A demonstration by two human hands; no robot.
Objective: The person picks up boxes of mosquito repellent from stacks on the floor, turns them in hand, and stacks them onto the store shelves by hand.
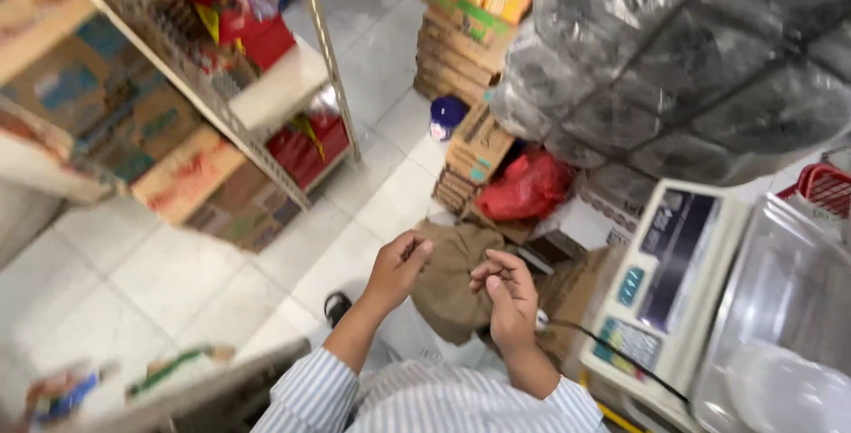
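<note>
left hand [401,266]: fingers curled narrow, pinching near the top edge of the brown sack [452,278]; whether it grips the cloth I cannot tell
right hand [507,296]: fingers bent and half closed, just right of the sack, holding nothing that shows
sack position: between both hands, slightly nearer the left; long axis runs far to near
sack material: soft, rumpled, matte brown
right side: weighing scale [660,282], hard pale plastic, clear tray
far: cardboard boxes [474,145], red bag [525,187]
</note>
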